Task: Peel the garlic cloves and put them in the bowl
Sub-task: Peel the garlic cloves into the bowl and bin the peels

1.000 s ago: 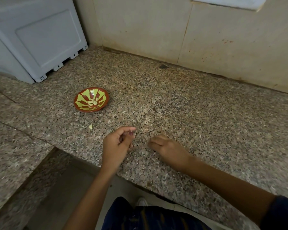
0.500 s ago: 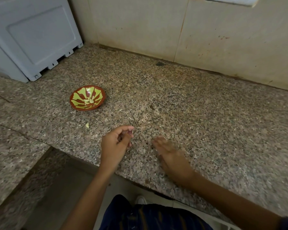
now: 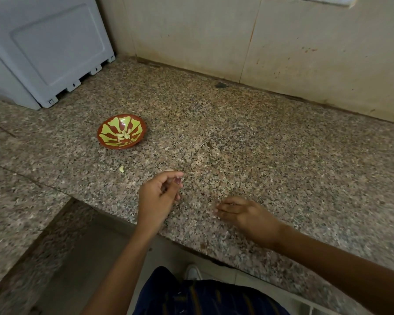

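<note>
The head camera, the only view, looked down on a speckled granite counter (image 3: 271, 144) set against a beige tiled wall (image 3: 305, 53). A pale grey appliance (image 3: 43, 48) stood at the far left corner.

A small red bowl with a yellow-green pattern (image 3: 105, 133) sat on the counter, left of centre and beyond both hands. Several peeled garlic cloves (image 3: 124, 135) lay together at its bottom. One loose pale clove (image 3: 121, 169) lay on the stone between the bowl and the hands, just to the left of the left hand, its long axis running roughly toward and away from the person.

The left hand (image 3: 157, 196) was raised slightly over the counter's front edge, fingers curled and thumb meeting forefinger as if pinching something small. A purplish fleck showed at the fingertips (image 3: 178, 180); it was probably a clove or its skin, but too small to be sure. The right hand (image 3: 243, 212) rested low on the counter, well to the right, fingers loosely bent toward the surface. Pale flecks showed under its fingertips, and whether it held anything could not be told.

The bowl lay forward and left of both hands, and the left hand was clearly the nearer to it and to the loose clove, so a reach there would likely fall to that hand.
</note>
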